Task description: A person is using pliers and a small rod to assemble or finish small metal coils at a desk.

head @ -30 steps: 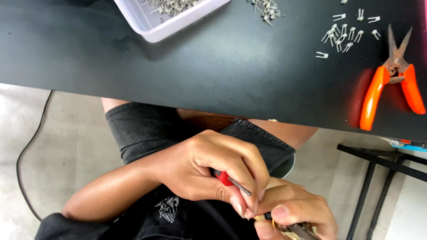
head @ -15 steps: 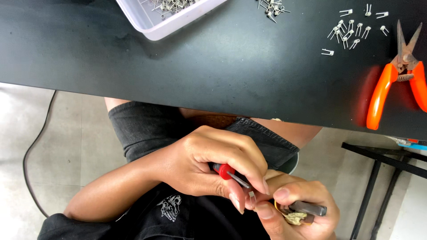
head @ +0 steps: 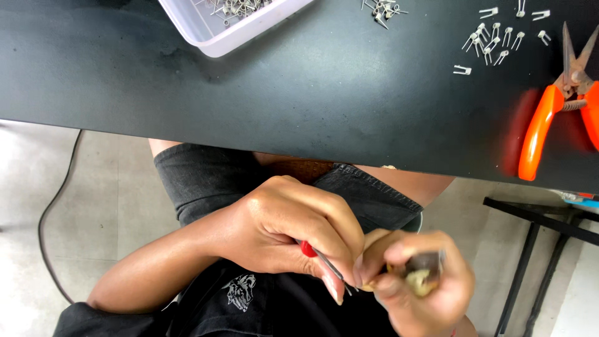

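Note:
My left hand (head: 293,231) is closed around a thin metal tool with a red handle (head: 308,249), its tip pointing toward my right hand. My right hand (head: 418,281) grips a small dark part with a pale yellowish piece (head: 419,278) between the fingers; it is blurred. Both hands meet over my lap, below the front edge of the black table (head: 299,93). The tool's tip (head: 340,278) sits right beside the held part; whether they touch I cannot tell.
On the table lie orange-handled snips (head: 549,118) at the right, several small bent metal pins (head: 493,37) near them, another small heap (head: 380,9) at the top, and a white tray of pins (head: 218,31). A black metal stand (head: 536,231) is at my right; a cable (head: 56,206) runs along the floor.
My right hand has risen and turned, bringing the small part up beside the tool tip. The left hand has shifted only slightly.

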